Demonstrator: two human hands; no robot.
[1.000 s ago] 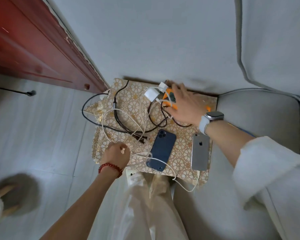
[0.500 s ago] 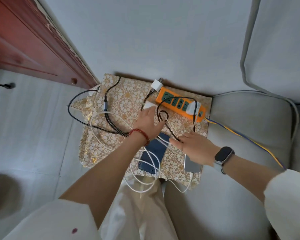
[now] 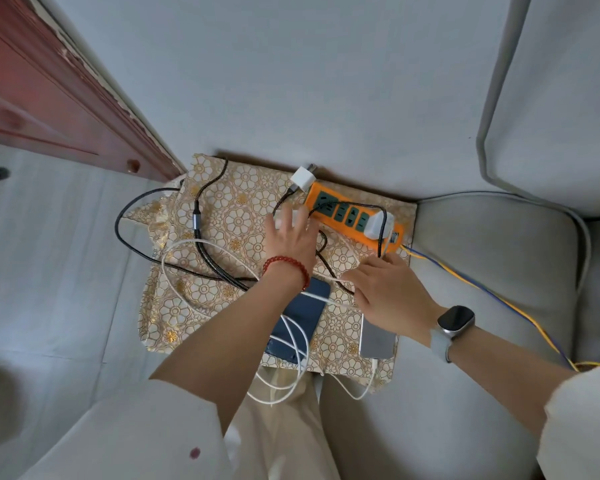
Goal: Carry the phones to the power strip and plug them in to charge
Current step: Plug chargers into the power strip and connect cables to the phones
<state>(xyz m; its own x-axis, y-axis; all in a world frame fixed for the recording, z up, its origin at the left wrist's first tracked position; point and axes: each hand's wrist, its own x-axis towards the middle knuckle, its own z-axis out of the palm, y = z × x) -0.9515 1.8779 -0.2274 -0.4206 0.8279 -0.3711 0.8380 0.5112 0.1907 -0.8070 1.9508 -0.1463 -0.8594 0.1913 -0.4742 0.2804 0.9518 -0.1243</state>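
Note:
An orange power strip (image 3: 343, 211) lies at the back right of a small table under a floral cloth (image 3: 222, 216). One white adapter (image 3: 380, 226) sits plugged in near its right end; another white adapter (image 3: 302, 174) lies off its left end. My left hand (image 3: 291, 237), fingers spread, rests over a white charger block (image 3: 293, 216) beside the strip. A dark blue phone (image 3: 305, 306) lies under my left wrist with a white cable (image 3: 291, 341) looped over it. My right hand (image 3: 385, 292) pinches that white cable above a silver phone (image 3: 378, 337).
Black braided cables (image 3: 201, 251) loop across the cloth and hang off its left edge. A yellow-and-blue cord (image 3: 482, 289) runs from the strip over the grey sofa cushion (image 3: 492, 258) on the right. A red wooden door (image 3: 49, 98) stands at the left.
My left hand went from the table's front left up to the charger block by the strip. My right hand left the strip and came down onto the white cable near the silver phone.

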